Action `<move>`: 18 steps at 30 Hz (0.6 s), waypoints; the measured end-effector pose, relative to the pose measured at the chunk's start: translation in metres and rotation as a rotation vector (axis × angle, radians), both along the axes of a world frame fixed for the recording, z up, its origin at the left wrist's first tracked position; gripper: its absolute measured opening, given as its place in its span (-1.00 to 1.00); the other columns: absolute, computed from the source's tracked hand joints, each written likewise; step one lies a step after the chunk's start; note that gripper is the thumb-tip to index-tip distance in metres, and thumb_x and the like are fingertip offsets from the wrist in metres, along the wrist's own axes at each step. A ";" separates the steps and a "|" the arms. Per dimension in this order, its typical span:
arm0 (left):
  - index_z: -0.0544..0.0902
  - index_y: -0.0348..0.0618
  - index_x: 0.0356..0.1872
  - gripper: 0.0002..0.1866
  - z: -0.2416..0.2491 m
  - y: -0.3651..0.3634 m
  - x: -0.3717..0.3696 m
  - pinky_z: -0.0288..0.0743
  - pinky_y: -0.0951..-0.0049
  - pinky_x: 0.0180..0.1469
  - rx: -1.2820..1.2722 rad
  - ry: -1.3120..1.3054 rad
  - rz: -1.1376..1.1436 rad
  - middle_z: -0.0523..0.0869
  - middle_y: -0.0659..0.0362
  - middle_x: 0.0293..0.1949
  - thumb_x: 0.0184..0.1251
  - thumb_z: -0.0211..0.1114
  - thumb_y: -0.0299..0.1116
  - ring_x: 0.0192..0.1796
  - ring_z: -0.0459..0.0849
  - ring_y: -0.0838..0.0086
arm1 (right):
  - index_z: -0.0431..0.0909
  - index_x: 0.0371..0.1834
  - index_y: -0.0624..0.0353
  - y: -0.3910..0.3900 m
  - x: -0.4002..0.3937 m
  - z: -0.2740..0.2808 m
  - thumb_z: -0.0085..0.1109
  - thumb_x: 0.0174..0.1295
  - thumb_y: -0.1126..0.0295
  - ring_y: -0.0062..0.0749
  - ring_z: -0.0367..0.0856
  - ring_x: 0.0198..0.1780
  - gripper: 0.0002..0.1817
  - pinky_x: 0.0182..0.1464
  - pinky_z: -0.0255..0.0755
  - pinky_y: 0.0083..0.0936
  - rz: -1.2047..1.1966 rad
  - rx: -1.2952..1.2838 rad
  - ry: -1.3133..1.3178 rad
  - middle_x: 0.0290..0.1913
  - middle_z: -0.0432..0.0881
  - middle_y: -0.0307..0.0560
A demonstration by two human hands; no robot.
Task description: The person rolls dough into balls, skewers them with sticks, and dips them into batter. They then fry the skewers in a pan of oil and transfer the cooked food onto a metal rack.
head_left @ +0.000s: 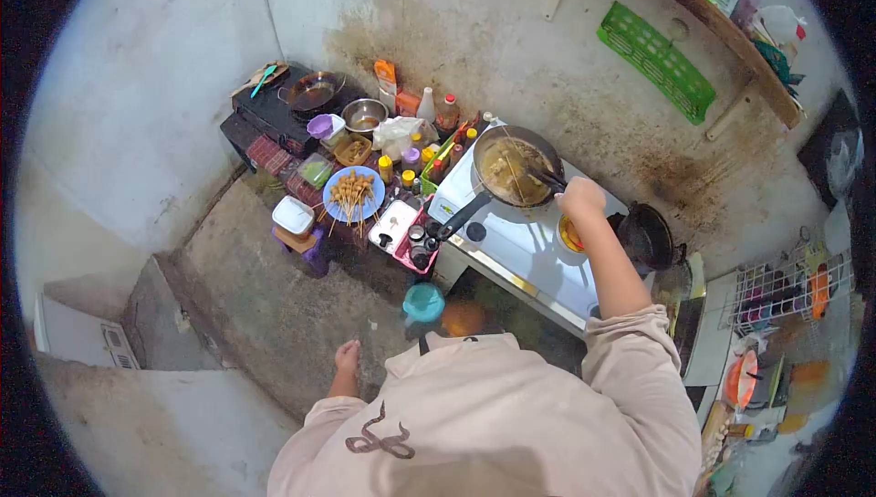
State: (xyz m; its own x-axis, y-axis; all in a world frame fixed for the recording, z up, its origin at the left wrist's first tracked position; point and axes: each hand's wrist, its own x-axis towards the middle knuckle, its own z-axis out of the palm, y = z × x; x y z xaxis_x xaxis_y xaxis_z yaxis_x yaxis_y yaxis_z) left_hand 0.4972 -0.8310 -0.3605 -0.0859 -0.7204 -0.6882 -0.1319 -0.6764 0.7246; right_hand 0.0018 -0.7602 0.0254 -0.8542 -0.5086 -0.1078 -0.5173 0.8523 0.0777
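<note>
My right hand (581, 198) is closed around a dark cooking utensil (550, 181) whose far end reaches into the frying pan (546, 141). Whether it is tongs or a spatula cannot be made out. Pale brown food with a thin skewer (517, 168) across it lies in bubbling oil. The pan rests on a white stove (511, 237), its black handle (464, 219) pointing toward the lower left. Low at my side, my left hand (347, 356) hangs away from everything, fingers loosely extended and nothing visible in it.
A blue plate of skewered food (354, 194) sits left of the stove, near sauce bottles (385, 168) and a pink basket (422, 246). Right of the stove stands a black wok (646, 234). An orange-filled bowl (571, 238) is beside my right forearm. A wooden shelf (721, 27) juts overhead.
</note>
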 end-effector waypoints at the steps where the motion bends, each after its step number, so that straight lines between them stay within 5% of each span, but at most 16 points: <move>1: 0.54 -0.18 -0.29 -0.74 0.003 0.000 0.003 0.25 0.65 -0.60 0.014 -0.018 -0.024 0.49 0.30 -0.62 -0.02 0.32 -0.32 -0.62 0.38 0.65 | 0.57 -0.32 0.21 0.004 0.000 -0.002 0.23 -0.10 0.07 -0.15 0.54 -0.16 -0.58 -0.18 0.42 -0.35 0.007 0.007 0.022 -0.22 0.57 0.04; 6: 0.56 -0.19 -0.28 -0.71 -0.011 0.002 0.007 0.34 0.58 -0.48 -0.091 0.005 0.016 0.56 0.25 -0.50 -0.06 0.34 -0.32 -0.52 0.45 0.58 | 0.58 -0.37 0.22 0.017 0.005 -0.009 0.22 -0.11 0.10 -0.14 0.57 -0.22 -0.61 -0.23 0.45 -0.37 0.010 0.001 0.062 -0.28 0.59 0.03; 18: 0.53 -0.19 -0.21 -0.63 -0.015 -0.011 0.015 0.32 0.55 -0.55 -0.025 -0.055 -0.203 0.57 0.22 -0.52 -0.05 0.33 -0.24 -0.55 0.49 0.54 | 0.59 -0.39 0.18 0.023 -0.029 -0.040 0.17 -0.13 0.21 -0.15 0.56 -0.22 -0.71 -0.21 0.45 -0.37 -0.007 -0.035 0.053 -0.30 0.59 0.02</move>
State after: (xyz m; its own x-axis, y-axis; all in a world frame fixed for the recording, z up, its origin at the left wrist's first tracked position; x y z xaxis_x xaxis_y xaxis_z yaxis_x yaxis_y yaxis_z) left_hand 0.5117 -0.8417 -0.3751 -0.1937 -0.7088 -0.6783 -0.3038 -0.6140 0.7284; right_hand -0.0267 -0.7369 -0.0148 -0.8617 -0.5055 -0.0443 -0.5075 0.8584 0.0749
